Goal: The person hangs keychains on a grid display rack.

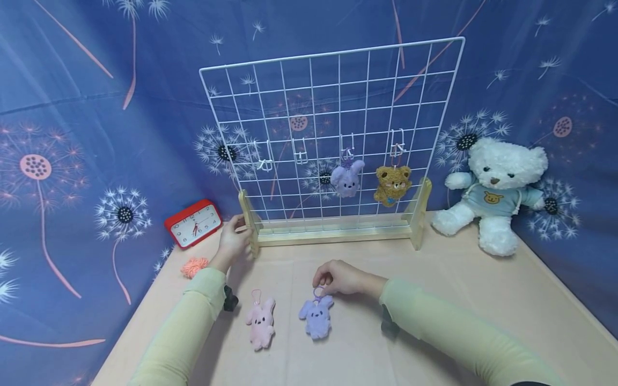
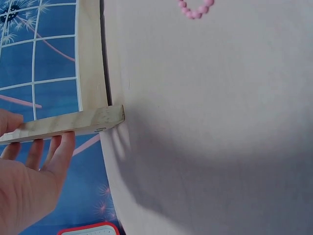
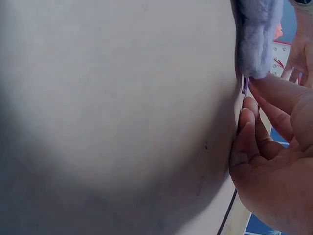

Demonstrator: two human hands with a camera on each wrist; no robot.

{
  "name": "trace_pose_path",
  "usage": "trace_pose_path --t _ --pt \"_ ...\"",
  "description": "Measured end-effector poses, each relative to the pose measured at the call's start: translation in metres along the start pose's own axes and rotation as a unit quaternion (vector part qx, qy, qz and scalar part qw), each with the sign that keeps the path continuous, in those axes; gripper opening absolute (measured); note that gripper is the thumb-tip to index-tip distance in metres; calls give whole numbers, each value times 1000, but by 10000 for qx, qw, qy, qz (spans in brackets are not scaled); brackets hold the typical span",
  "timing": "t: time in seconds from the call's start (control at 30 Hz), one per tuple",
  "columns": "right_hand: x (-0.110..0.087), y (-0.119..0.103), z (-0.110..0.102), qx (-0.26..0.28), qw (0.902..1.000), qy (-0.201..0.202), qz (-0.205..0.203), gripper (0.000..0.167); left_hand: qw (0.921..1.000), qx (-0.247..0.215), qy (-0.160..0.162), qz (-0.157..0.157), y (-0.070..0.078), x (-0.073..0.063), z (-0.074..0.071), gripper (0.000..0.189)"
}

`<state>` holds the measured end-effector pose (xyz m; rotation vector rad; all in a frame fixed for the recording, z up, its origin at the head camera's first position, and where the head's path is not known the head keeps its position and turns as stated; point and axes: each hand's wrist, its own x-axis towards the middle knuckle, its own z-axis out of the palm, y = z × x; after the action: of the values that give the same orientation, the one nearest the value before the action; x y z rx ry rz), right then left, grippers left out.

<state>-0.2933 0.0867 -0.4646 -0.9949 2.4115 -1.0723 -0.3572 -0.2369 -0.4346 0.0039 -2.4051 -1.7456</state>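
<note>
My left hand [image 1: 235,239] holds the wooden side post [image 1: 246,214] of a white wire grid rack [image 1: 339,83]. In the left wrist view, the thumb lies on one side of the wood and the fingers on the other. My right hand [image 1: 344,277] pinches the purple loop of a lilac plush bunny keychain [image 1: 317,320], which lies face up on the table. Lilac fur and a bit of the loop show by the thumb in the right wrist view. To the left lies a pink plush bunny keychain [image 1: 262,325] with its pink loop.
From grid hooks hang another lilac bunny [image 1: 346,179] and a brown plush bear [image 1: 393,185]. Two more white hooks [image 1: 264,164] are further left. A red clock [image 1: 194,223] and coral yarn [image 1: 194,267] lie at left; a white teddy bear [image 1: 497,195] sits at right.
</note>
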Motion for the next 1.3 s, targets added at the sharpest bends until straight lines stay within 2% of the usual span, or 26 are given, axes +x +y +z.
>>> trace_pose_path --t 0.23,0.47,0.87,1.0,1.13,1.3 --pt "0 -1 0 -195 9998 -36 -47 20 10000 34 60 -16 -4 1 1 54" --pt "1 0 2 78 10000 26 6 25 9999 117 66 -32 -5 1 1 53" --pt "-1 -2 -6 60 9993 272 249 16 9999 98 38 -84 -3 1 0 55" --pt "0 -5 -10 262 9991 214 274 16 9999 96 51 -86 -3 0 0 55" --pt "3 -10 -16 317 9992 210 154 14 9999 75 52 -99 -3 0 0 56" --pt "9 -19 -29 -274 9987 339 -254 14 10000 33 57 -62 -2 2 1 55"
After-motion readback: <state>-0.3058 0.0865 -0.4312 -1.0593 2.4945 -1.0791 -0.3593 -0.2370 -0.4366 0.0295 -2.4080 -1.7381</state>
